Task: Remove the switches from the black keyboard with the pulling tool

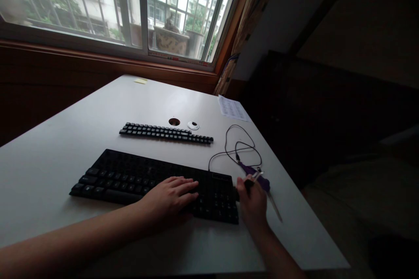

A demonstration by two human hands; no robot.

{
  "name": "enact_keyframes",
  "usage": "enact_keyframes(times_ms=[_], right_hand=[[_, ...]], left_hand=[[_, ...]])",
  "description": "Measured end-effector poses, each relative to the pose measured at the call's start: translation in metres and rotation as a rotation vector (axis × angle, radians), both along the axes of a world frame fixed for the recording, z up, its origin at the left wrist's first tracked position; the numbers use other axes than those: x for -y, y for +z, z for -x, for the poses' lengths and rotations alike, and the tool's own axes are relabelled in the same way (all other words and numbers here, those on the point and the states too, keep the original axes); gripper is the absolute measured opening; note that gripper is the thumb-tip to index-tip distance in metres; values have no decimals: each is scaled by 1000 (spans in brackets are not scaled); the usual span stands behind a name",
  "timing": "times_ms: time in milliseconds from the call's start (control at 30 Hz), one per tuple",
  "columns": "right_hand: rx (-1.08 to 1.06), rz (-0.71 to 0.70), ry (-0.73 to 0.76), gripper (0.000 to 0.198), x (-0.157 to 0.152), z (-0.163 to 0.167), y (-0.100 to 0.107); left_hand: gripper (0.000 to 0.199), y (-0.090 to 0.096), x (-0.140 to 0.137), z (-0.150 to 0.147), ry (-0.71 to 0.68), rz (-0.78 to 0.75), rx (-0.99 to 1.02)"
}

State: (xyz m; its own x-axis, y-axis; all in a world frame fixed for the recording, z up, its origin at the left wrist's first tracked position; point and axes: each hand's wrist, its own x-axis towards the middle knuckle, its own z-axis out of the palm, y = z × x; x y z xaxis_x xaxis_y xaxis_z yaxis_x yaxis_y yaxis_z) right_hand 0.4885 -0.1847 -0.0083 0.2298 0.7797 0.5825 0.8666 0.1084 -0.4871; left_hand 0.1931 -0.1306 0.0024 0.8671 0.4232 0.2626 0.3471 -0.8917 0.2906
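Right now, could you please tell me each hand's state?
Left hand: open, resting on the keyboard.
Right hand: closed around a small dark tool; its exact kind cannot be told.

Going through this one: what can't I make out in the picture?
All in the head view:
- Keys under the left hand: it covers part of the keyboard.
- Dark item in the right hand: its fingers cover part of it, and blur obscures its shape.
- Purple object: partly behind the right hand.
- Print on the paper sheet: too small to read.
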Motion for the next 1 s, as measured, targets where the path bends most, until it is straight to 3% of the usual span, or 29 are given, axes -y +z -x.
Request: enact_keyframes(times_ms=[100,267,467,733,900,1000], right_hand=[[-70,-23,-63,40,-3,-2,2],[-205,44,-13,40,-7,-4,2],[-306,95,200,35,-11,11,17],[-445,127,529,16,-34,65,47],[-455,133,635,10,-44,90,48],[-446,127,647,7,-44,96,46]], left_hand=[[46,-1,0,0,0,5,-2],[43,2,0,-1,4,33,30],[36,13,-1,-2,47,185,155],[27,30,-20,7,225,695,468],[38,27,-33,11,189,1138,613],[43,26,-35,12,177,1287,646]])
